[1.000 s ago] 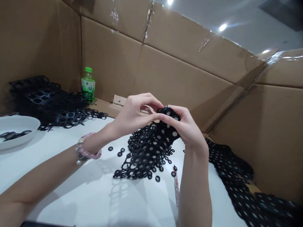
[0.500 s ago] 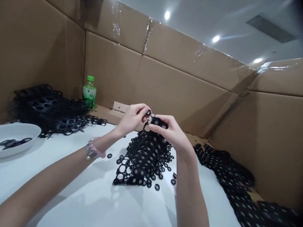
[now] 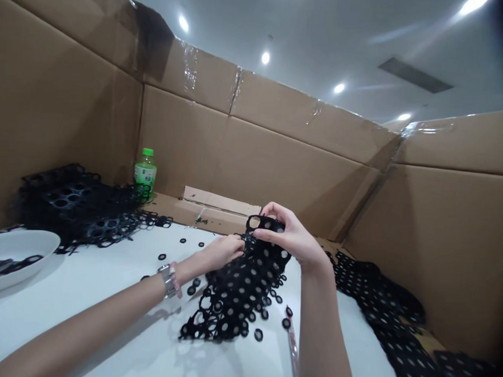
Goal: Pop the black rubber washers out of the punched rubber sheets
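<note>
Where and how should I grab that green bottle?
Grip the bottle by its neck, just under the green cap, probably from above: it stands upright with its narrow top exposed, while black mesh hides part of its lower front.

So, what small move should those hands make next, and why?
Perhaps raise the left hand to pinch the top end of the flexible black perforated sheet: the right hand holds that end up, the left sits lower, and small loose black rings lie beside the sheet on the white table.
</note>
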A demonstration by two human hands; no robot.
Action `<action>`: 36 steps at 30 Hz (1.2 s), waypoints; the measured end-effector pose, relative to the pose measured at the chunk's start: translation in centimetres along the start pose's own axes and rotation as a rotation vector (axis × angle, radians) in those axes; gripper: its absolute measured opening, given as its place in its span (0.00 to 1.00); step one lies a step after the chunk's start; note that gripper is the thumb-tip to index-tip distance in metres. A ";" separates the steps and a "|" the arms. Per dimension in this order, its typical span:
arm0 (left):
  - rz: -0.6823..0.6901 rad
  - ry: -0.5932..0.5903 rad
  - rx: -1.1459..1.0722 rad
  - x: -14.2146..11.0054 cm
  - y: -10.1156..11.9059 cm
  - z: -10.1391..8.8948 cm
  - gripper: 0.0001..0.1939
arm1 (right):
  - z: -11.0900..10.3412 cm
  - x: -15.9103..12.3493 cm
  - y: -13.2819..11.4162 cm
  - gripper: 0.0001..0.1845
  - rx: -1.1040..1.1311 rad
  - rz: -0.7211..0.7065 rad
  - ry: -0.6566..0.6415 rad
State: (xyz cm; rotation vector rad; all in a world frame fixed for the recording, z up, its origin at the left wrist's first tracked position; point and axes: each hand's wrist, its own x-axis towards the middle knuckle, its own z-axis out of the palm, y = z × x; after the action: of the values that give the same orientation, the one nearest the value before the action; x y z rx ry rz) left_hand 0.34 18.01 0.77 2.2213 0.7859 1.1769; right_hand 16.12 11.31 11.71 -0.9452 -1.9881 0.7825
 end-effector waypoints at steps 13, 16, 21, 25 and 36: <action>0.074 0.021 -0.098 -0.4 9.8 -5.9 0.10 | 0.9 0.4 -0.1 0.20 -0.048 -0.054 -0.084; -0.030 0.154 -0.360 -0.1 9.6 -5.7 0.11 | 0.3 -0.1 -0.6 0.28 0.196 -0.089 -0.036; -0.057 0.333 -0.518 0.1 9.7 -5.9 0.12 | 2.1 0.7 -0.3 0.26 0.369 -0.097 -0.011; -0.008 0.399 -0.461 -0.1 10.1 -6.3 0.12 | 3.8 1.3 -0.1 0.13 0.423 -0.072 0.132; 0.148 0.408 -0.300 -0.6 9.7 -5.3 0.08 | 4.4 1.0 -0.3 0.06 0.390 -0.122 0.353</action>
State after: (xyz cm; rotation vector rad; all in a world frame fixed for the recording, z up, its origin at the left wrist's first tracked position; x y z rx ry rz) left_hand -1.98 11.59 9.48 1.8420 0.5524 1.7304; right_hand 11.91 11.19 10.10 -0.6705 -1.5018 0.8314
